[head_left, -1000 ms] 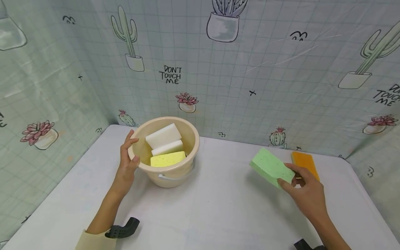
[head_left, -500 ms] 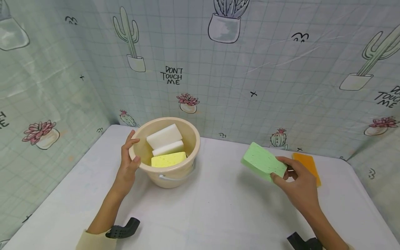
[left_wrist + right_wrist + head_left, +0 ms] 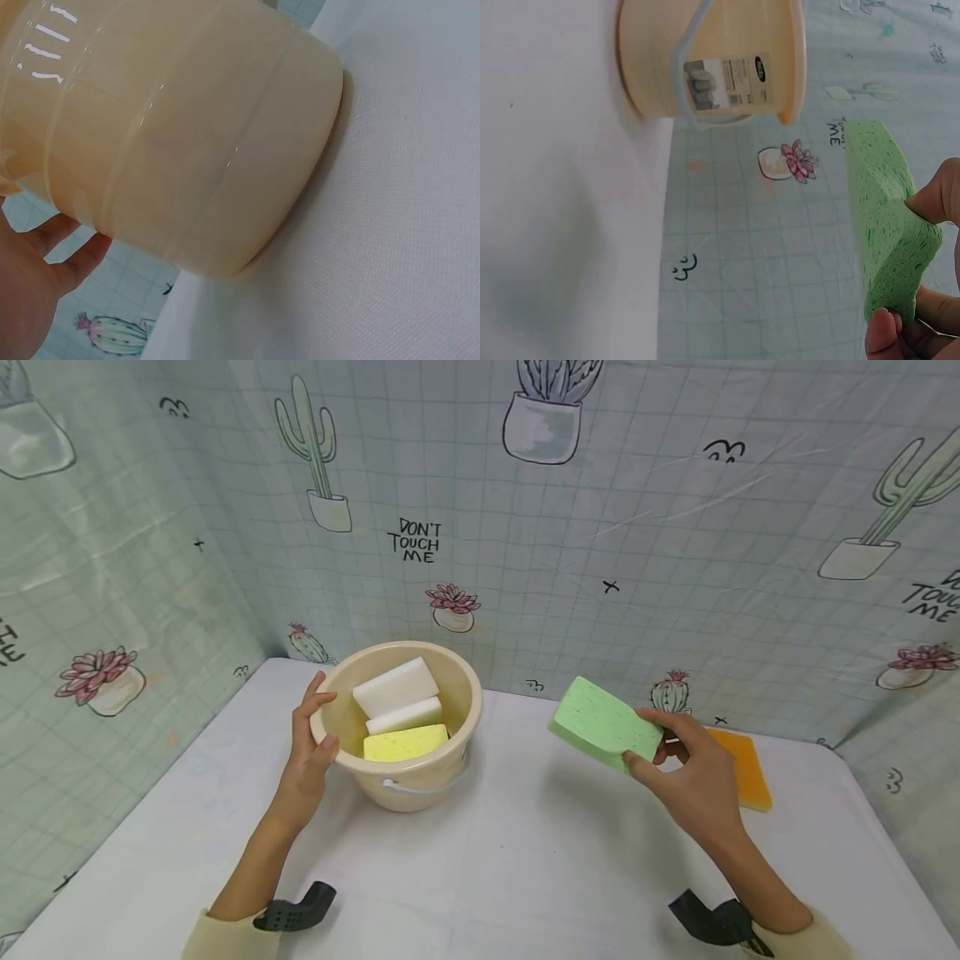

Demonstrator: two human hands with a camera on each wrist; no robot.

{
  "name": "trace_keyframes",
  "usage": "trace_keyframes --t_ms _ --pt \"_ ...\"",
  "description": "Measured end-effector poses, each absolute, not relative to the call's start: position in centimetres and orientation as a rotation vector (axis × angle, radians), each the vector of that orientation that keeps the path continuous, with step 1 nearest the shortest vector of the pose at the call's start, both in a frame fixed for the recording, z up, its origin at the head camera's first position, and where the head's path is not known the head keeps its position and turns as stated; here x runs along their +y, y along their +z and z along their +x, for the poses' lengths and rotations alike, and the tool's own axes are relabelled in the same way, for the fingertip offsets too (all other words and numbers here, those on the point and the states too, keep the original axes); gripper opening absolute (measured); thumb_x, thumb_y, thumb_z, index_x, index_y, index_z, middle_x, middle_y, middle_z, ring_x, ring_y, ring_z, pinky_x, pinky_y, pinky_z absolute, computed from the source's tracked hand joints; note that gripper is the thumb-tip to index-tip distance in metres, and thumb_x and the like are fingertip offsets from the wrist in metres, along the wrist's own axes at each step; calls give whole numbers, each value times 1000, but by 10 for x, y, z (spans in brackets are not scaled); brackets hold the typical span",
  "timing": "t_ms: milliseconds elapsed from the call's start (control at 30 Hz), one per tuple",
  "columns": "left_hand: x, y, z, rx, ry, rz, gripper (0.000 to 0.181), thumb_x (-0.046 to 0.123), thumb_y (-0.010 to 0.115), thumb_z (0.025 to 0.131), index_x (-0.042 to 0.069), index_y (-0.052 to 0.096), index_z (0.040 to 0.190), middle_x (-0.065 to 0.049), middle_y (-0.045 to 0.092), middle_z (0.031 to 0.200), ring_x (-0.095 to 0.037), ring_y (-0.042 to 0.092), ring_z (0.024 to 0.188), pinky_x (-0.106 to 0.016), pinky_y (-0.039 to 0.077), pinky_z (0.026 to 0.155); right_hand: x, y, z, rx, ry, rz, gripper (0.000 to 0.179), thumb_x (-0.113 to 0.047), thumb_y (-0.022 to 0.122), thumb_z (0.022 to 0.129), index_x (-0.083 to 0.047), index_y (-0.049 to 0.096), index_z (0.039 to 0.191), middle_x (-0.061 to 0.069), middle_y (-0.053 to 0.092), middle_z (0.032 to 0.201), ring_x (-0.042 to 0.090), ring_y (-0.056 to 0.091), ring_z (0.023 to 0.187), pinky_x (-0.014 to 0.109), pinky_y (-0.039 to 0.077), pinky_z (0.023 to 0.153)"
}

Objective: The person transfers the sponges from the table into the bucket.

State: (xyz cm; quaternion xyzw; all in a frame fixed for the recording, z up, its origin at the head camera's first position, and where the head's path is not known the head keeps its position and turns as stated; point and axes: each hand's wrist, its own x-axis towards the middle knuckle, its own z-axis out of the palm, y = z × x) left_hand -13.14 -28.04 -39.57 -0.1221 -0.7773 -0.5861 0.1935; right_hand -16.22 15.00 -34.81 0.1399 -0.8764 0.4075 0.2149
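Note:
My left hand (image 3: 306, 756) grips the rim of a cream plastic bucket (image 3: 408, 781) at its left side, thumb and fingers over the edge. Inside the bucket lie two white sponges, one (image 3: 396, 687) behind the other (image 3: 405, 716), and a yellow sponge (image 3: 405, 743) in front. To the right, my right hand (image 3: 693, 781) pinches a green sponge (image 3: 603, 722) by its right end, held above the table. Pores and a bent end of the green sponge show in the right wrist view, with the bucket (image 3: 705, 45) beyond. In the left wrist view, fingers (image 3: 82, 262) touch the bucket wall (image 3: 187, 135).
An orange sponge (image 3: 742, 768) lies on the white table (image 3: 495, 877) behind my right hand, partly covered by it. The bucket's pale handle (image 3: 420, 789) hangs down at its front. A cactus-print cloth (image 3: 525, 568) stands behind the table and along both sides.
My right hand has carried the green sponge left and slightly up, toward the bucket, away from the orange sponge. My left hand and the bucket have stayed in place.

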Motion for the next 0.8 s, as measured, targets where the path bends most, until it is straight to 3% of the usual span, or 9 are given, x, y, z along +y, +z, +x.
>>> trace_keyframes --t_ms 800 --pt "-280 -396 -131 -2152 -1668 -379 51 17 38 94 11 24 142 7 -2 158 -22 7 143 -21 27 107 98 -322 -183 -2331 1378 689 48 -3 77 74 -7 64 120 6 60 108 18 51 79 15 46 70"
